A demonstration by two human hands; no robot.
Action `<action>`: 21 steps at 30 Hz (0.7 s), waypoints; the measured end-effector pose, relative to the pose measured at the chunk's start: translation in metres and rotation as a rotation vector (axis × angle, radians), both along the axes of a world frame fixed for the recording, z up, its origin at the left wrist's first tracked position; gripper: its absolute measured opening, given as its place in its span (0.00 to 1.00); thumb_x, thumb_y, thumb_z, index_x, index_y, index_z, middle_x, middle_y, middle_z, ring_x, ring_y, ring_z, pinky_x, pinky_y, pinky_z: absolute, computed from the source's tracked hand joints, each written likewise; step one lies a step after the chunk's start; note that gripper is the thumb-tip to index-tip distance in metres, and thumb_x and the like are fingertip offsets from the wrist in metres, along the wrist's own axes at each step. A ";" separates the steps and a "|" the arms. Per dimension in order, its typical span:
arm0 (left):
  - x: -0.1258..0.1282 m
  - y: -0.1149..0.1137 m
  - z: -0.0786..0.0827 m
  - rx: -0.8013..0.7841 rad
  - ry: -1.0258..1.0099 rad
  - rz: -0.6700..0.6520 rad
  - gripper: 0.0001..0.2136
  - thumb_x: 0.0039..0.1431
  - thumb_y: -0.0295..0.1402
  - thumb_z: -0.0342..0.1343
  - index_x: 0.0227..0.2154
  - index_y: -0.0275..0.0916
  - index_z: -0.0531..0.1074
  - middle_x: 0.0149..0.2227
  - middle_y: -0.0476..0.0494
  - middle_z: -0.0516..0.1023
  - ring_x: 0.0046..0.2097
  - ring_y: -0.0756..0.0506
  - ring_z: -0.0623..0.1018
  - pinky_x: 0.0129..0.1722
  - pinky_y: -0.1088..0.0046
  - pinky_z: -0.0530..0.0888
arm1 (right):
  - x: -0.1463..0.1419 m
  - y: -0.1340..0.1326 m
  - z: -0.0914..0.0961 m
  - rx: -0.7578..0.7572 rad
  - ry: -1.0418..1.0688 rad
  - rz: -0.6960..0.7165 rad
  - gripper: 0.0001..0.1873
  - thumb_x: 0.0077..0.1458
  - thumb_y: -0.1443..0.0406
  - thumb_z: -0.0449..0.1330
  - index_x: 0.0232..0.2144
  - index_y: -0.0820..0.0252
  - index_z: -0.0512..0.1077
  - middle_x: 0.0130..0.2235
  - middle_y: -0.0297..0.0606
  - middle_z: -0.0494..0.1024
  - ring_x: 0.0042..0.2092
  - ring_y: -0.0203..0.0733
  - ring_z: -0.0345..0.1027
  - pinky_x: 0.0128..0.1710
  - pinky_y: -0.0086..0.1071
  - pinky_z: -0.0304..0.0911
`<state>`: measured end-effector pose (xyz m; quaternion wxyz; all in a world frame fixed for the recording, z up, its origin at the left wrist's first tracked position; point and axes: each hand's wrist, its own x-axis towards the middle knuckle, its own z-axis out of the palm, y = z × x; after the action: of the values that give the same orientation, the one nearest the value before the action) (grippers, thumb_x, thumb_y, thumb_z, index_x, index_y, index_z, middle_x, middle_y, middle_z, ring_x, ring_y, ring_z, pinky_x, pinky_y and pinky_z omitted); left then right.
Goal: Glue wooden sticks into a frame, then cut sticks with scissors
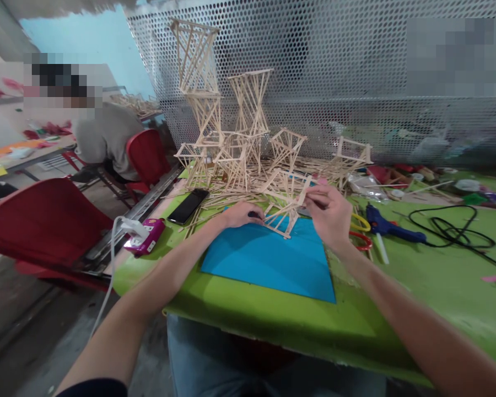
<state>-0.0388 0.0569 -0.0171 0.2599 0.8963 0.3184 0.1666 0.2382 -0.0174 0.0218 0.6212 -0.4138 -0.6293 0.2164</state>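
Note:
A small frame of thin wooden sticks stands tilted on a blue sheet that lies on the green table. My right hand pinches the upper right part of this stick frame. My left hand is closed beside the frame's lower left end, with a small dark object in its fingers that I cannot make out. Both forearms reach in from the near edge.
Tall stick towers and loose sticks fill the table's back by a perforated metal wall. A blue glue gun and black cable lie right; scissors with yellow and red handles too. A black phone, power strip, red chairs and a seated person are left.

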 end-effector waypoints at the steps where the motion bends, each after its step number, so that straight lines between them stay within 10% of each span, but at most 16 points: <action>1: 0.000 0.000 0.000 -0.004 -0.004 -0.005 0.09 0.67 0.40 0.66 0.41 0.41 0.84 0.45 0.46 0.87 0.47 0.45 0.84 0.49 0.73 0.73 | 0.001 0.000 0.000 0.001 -0.010 -0.012 0.14 0.60 0.56 0.70 0.45 0.55 0.77 0.40 0.42 0.88 0.42 0.52 0.86 0.40 0.42 0.82; 21: -0.003 0.001 -0.005 0.027 -0.031 -0.054 0.11 0.68 0.43 0.63 0.43 0.42 0.84 0.48 0.42 0.83 0.49 0.44 0.81 0.54 0.71 0.74 | 0.018 0.003 0.006 0.181 -0.282 -0.073 0.08 0.66 0.60 0.65 0.42 0.52 0.85 0.42 0.39 0.88 0.42 0.50 0.85 0.44 0.43 0.81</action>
<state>-0.0414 0.0581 -0.0219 0.2572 0.9052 0.2878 0.1777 0.2563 -0.0142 0.0274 0.5689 -0.4050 -0.7117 0.0762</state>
